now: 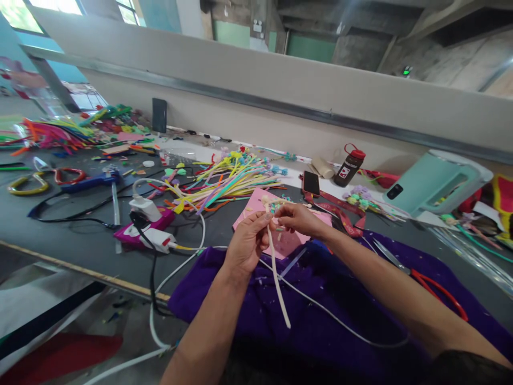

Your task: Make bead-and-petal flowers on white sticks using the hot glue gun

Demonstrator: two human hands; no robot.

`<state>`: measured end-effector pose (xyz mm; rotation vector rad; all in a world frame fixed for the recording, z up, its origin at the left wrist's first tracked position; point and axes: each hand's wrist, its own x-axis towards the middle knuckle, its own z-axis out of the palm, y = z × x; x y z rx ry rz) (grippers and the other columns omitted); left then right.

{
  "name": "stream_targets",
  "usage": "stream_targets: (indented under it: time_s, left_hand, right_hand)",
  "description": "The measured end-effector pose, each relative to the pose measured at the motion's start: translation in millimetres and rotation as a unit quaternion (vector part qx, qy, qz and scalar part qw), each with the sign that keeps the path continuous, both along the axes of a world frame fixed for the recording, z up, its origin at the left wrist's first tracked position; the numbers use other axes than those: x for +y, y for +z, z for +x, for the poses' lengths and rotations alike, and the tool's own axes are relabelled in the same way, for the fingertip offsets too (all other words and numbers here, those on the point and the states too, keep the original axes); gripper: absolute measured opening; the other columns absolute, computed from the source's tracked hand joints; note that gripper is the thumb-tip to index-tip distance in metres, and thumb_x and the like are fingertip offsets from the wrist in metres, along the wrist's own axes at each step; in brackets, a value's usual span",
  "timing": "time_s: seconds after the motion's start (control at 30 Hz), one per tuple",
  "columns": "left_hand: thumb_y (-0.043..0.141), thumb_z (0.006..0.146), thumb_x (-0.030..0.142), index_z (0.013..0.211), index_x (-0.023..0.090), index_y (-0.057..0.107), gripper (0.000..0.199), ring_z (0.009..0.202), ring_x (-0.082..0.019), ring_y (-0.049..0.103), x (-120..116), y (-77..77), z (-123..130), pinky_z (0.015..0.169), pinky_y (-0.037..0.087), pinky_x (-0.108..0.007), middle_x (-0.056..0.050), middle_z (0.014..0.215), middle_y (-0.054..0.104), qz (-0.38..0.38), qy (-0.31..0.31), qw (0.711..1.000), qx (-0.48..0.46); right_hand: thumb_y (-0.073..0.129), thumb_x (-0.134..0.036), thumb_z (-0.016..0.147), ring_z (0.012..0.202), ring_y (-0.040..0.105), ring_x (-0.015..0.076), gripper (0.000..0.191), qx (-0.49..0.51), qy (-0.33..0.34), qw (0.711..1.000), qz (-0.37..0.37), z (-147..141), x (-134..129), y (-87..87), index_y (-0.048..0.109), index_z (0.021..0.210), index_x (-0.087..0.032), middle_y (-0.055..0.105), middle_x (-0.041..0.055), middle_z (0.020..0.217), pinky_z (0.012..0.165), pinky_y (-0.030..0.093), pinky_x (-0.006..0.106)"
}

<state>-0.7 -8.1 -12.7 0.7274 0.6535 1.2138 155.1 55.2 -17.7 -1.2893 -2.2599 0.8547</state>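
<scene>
My left hand (pixel 253 235) pinches a cream pipe cleaner (pixel 277 283), whose long free end hangs down over the purple cloth (pixel 208 278). At its upper end, a small cream tuft shows just above my fingers. My right hand (pixel 296 218) meets the left from the other side, its fingertips curled close together near the upper part of the stem. What the right fingertips grip is too small to make out. Beneath both hands lies a pink sheet (pixel 256 200) with small pale and teal pieces on it.
Bundled coloured pipe cleaners (pixel 228 184) lie behind. To the left are a purple power strip (pixel 128 235), a glue gun (pixel 94 179) and yellow-and-red-handled scissors (pixel 30 183). Red-handled scissors (pixel 436 291) rest at right. A phone (pixel 310 183), bottle (pixel 350 167) and mint-green appliance (pixel 433 182) stand beyond.
</scene>
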Motion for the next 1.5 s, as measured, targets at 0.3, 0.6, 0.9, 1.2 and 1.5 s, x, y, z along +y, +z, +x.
stream_targets:
  time_s: [0.3,0.6,0.9,1.2,1.5]
  left_hand:
    - [0.063,0.068,0.03,0.064,0.012,0.054,0.02,0.03,0.0,0.037,-0.5,-2.5,4.9,0.028,0.023,-0.012,0.005,0.048,0.053,-0.003,-0.012,1.0,0.029]
    - [0.062,0.069,0.034,0.063,0.013,0.055,0.024,0.029,-0.001,0.035,-5.4,-6.6,16.9,0.028,0.022,-0.013,0.006,0.042,0.048,-0.001,-0.066,0.994,0.085]
    - [0.061,0.07,0.036,0.062,0.013,0.055,0.025,0.03,-0.002,0.035,-6.5,-11.0,22.8,0.03,0.022,-0.012,0.006,0.04,0.046,0.002,-0.092,0.987,0.132]
    - [0.06,0.07,0.036,0.062,0.014,0.053,0.025,0.028,-0.003,0.034,-9.1,-9.8,29.3,0.029,0.021,-0.013,0.006,0.038,0.044,-0.002,-0.095,0.984,0.15]
    - [0.062,0.069,0.037,0.064,0.013,0.056,0.025,0.03,-0.002,0.035,-9.2,-11.7,29.8,0.029,0.022,-0.012,0.005,0.038,0.045,-0.005,-0.108,0.985,0.132]
  right_hand:
    - [0.054,-0.028,0.072,0.048,0.051,0.0081,0.02,0.178,-0.034,0.98,-0.078,19.0,-20.4,3.3,0.059,0.085,-0.015,0.054,-0.0027,0.06,0.044,0.043,0.019]
    - [0.061,-0.03,0.07,0.043,0.046,0.006,0.016,0.304,-0.097,0.937,-0.143,31.8,-53.1,26.3,0.061,0.07,-0.015,0.052,-0.004,0.054,0.04,0.035,0.017]
    - [0.065,-0.027,0.066,0.065,0.062,0.0134,0.032,0.391,-0.057,0.896,-0.202,43.9,-61.6,33.2,0.06,0.096,-0.015,0.063,0.0037,0.079,0.053,0.045,0.023]
    - [0.066,-0.022,0.064,0.06,0.053,0.0083,0.009,0.361,-0.117,0.924,-0.055,47.3,-62.7,35.3,0.067,0.071,-0.016,0.062,0.0011,0.074,0.05,0.04,0.019]
    - [0.067,-0.027,0.062,0.054,0.06,0.0125,0.017,0.401,-0.115,0.895,-0.156,41.0,-61.3,24.0,0.061,0.071,-0.013,0.062,0.0011,0.062,0.041,0.041,0.018]
